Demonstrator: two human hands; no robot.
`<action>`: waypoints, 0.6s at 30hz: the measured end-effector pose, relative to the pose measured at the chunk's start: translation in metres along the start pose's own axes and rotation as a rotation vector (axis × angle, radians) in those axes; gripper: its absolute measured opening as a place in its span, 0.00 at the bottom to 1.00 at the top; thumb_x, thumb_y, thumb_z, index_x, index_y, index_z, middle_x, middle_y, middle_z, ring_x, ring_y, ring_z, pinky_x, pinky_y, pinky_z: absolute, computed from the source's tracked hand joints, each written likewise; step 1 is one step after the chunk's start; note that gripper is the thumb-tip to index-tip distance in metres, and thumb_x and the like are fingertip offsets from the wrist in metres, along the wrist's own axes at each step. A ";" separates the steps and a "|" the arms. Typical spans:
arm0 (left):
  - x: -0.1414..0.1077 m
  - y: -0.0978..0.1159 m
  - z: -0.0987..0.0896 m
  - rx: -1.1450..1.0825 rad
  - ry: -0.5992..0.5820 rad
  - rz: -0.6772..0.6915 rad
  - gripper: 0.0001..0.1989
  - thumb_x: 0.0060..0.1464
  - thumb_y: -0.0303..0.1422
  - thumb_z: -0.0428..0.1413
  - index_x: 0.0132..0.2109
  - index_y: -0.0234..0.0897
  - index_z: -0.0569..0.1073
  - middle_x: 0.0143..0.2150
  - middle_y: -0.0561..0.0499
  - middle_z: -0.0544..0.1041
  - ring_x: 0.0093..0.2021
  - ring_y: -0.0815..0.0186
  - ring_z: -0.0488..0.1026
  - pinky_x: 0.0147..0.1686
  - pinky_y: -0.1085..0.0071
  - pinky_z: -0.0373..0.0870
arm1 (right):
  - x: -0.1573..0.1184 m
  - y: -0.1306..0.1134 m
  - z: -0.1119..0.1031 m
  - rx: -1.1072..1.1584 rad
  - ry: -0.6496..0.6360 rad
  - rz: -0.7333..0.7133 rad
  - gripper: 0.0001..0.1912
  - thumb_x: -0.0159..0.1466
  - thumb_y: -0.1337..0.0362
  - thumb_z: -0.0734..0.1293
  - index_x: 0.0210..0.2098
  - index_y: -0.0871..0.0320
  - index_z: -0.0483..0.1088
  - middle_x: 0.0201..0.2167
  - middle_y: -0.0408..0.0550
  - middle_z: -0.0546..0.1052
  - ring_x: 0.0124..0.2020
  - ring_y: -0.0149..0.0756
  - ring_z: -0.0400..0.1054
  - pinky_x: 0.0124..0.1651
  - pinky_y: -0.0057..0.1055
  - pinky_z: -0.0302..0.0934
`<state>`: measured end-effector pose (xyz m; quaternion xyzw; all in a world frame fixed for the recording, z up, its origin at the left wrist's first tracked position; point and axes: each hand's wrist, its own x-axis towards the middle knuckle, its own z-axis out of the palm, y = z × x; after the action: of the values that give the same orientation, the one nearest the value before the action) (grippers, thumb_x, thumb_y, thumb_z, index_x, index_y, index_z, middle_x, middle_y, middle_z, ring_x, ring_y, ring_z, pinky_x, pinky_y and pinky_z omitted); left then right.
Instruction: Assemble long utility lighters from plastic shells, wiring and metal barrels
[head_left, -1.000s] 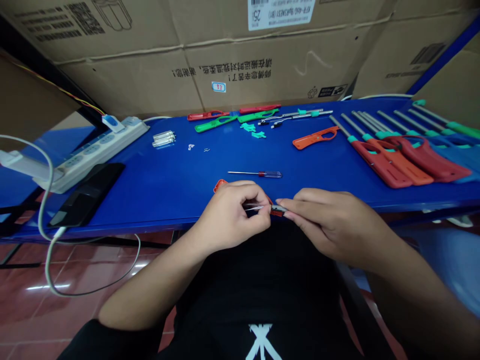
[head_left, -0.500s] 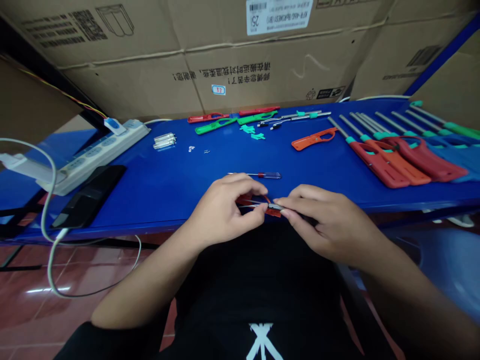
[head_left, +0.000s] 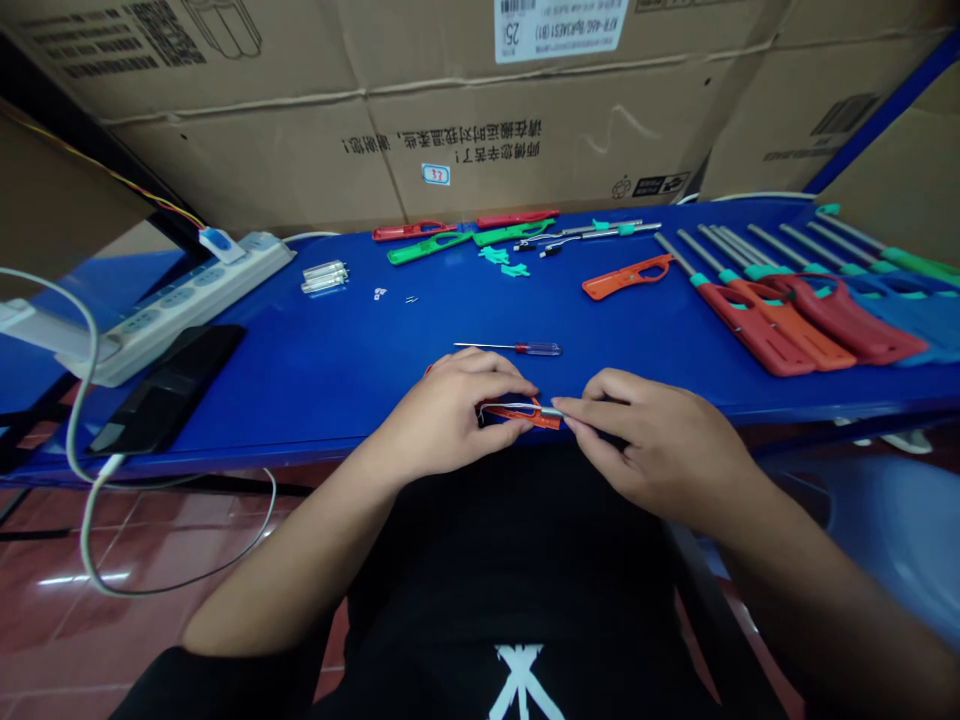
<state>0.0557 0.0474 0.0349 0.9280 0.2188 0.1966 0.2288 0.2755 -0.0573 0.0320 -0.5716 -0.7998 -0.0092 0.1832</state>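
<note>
In front of my body, at the table's near edge, my left hand point(head_left: 465, 405) is closed around an orange lighter shell half point(head_left: 541, 420). Its thumb and fingers grip the shell from both sides, and the palm hides much of it. My right hand point(head_left: 645, 430) pinches a thin metal lighter tube point(head_left: 553, 411) between thumb and fingertips. The tube's inner end lies at the shell's open end, with a pale wire running back from it toward my left palm. Just beyond my hands lies a screwdriver point(head_left: 538, 349) with a clear purple-and-red handle.
Assembled long lighters point(head_left: 780, 335) lie in a row at right. An orange shell half point(head_left: 626, 278), green shells point(head_left: 431, 249), metal tubes with wires point(head_left: 600, 232) and small teal parts point(head_left: 495, 256) lie farther back. Clear fuel tanks point(head_left: 325, 277), a power strip point(head_left: 202, 300) and a black phone point(head_left: 169, 390) are at left.
My left fingers have shifted slightly, so more of the orange shell and the wire shows. The tube now lies along the shell's end, still pinched by my right hand.
</note>
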 end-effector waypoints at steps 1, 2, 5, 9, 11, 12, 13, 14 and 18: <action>-0.001 0.001 0.001 0.004 0.008 -0.009 0.14 0.58 0.33 0.61 0.51 0.42 0.78 0.50 0.49 0.79 0.50 0.59 0.75 0.53 0.59 0.69 | 0.001 0.000 0.000 0.003 -0.002 -0.002 0.15 0.69 0.63 0.62 0.49 0.50 0.79 0.36 0.45 0.76 0.30 0.32 0.67 0.28 0.32 0.53; -0.001 0.001 0.001 0.010 0.016 -0.021 0.13 0.58 0.33 0.61 0.51 0.42 0.78 0.50 0.49 0.79 0.50 0.59 0.75 0.53 0.60 0.69 | 0.002 0.001 0.000 0.008 -0.007 -0.008 0.15 0.69 0.63 0.62 0.49 0.50 0.79 0.36 0.46 0.76 0.31 0.33 0.67 0.29 0.32 0.53; -0.002 0.002 0.004 0.033 0.046 -0.056 0.11 0.61 0.35 0.59 0.50 0.42 0.78 0.49 0.49 0.79 0.50 0.59 0.75 0.53 0.59 0.69 | 0.010 0.007 0.001 0.045 -0.021 -0.034 0.15 0.69 0.64 0.62 0.48 0.51 0.80 0.36 0.48 0.76 0.35 0.35 0.68 0.33 0.33 0.57; 0.000 0.002 0.009 0.041 0.094 -0.095 0.05 0.61 0.34 0.60 0.44 0.41 0.79 0.46 0.49 0.79 0.50 0.59 0.74 0.53 0.58 0.69 | 0.022 0.017 0.003 0.178 -0.051 -0.044 0.13 0.68 0.65 0.64 0.46 0.52 0.81 0.35 0.48 0.75 0.36 0.36 0.68 0.38 0.34 0.61; 0.000 0.003 0.011 0.054 0.114 -0.127 0.04 0.60 0.34 0.60 0.42 0.41 0.79 0.46 0.49 0.78 0.50 0.59 0.73 0.52 0.58 0.69 | 0.025 0.021 0.003 0.263 -0.068 -0.010 0.13 0.68 0.65 0.65 0.46 0.51 0.81 0.35 0.47 0.74 0.35 0.34 0.68 0.39 0.33 0.62; -0.001 0.004 0.012 0.064 0.120 -0.143 0.05 0.60 0.34 0.60 0.42 0.41 0.79 0.47 0.49 0.77 0.50 0.58 0.73 0.52 0.57 0.69 | 0.026 0.022 0.003 0.293 -0.071 0.011 0.13 0.67 0.65 0.66 0.46 0.51 0.81 0.35 0.47 0.74 0.35 0.34 0.68 0.38 0.33 0.62; -0.002 0.005 0.013 0.075 0.125 -0.156 0.05 0.60 0.35 0.60 0.42 0.42 0.79 0.47 0.49 0.77 0.50 0.58 0.73 0.51 0.57 0.70 | 0.027 0.023 0.003 0.309 -0.071 0.033 0.13 0.67 0.65 0.66 0.46 0.51 0.81 0.34 0.46 0.74 0.34 0.34 0.68 0.38 0.33 0.62; -0.003 0.006 0.014 0.087 0.127 -0.166 0.05 0.60 0.35 0.60 0.43 0.42 0.79 0.48 0.49 0.76 0.51 0.57 0.72 0.51 0.57 0.70 | 0.027 0.023 0.002 0.313 -0.068 0.050 0.13 0.67 0.65 0.66 0.47 0.50 0.81 0.34 0.46 0.74 0.34 0.34 0.68 0.37 0.32 0.62; -0.007 0.012 0.019 0.118 0.160 -0.210 0.06 0.61 0.35 0.58 0.44 0.43 0.79 0.48 0.48 0.76 0.51 0.57 0.72 0.49 0.57 0.70 | 0.027 0.023 0.002 0.329 -0.097 0.086 0.13 0.67 0.65 0.67 0.46 0.48 0.81 0.32 0.45 0.73 0.33 0.32 0.68 0.36 0.31 0.62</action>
<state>0.0626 0.0277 0.0243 0.8931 0.3434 0.2317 0.1751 0.2888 -0.0244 0.0343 -0.5674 -0.7732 0.1573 0.2355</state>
